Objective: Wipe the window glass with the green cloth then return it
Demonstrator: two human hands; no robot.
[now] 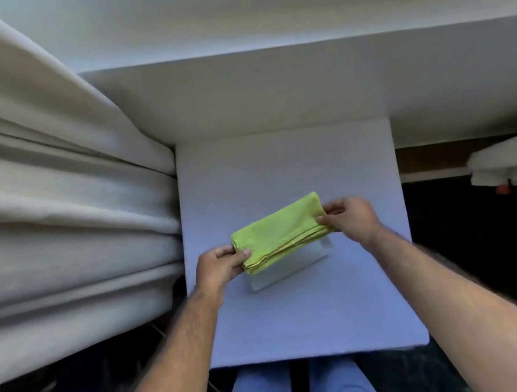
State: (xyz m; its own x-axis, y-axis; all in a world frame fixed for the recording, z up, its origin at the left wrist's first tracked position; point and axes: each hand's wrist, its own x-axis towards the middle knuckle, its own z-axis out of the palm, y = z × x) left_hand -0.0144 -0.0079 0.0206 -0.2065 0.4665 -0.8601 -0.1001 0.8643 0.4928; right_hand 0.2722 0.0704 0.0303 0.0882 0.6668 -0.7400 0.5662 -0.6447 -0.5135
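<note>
At far left hang pale curtains [53,196], bunched in folds and touching the left edge of the small white table [300,322]. Next over, the left hand [219,266] pinches the near-left corner of the folded green cloth [280,232], thumb on top & fingers curled under, closed on the fabric. Cloth sits mid-table, folded several layers thick, tilted w/ its right end farther away; beneath it a flat pale tray [289,267] shows along the near edge, and I can't tell if the cloth rests on it or is just lifted clear. Right hand [350,216] grips the far-right end the same way, thumb and forefinger shut on the edge, other fingers loosely bent. Judging by this, it's either pick-up or set-down; can't say which. To do it well: keep both pinches level so layers don't slide apart, hold the fold square to the tray, don't drag it. No window glass in view; presumably above the white sill [301,85].
</note>
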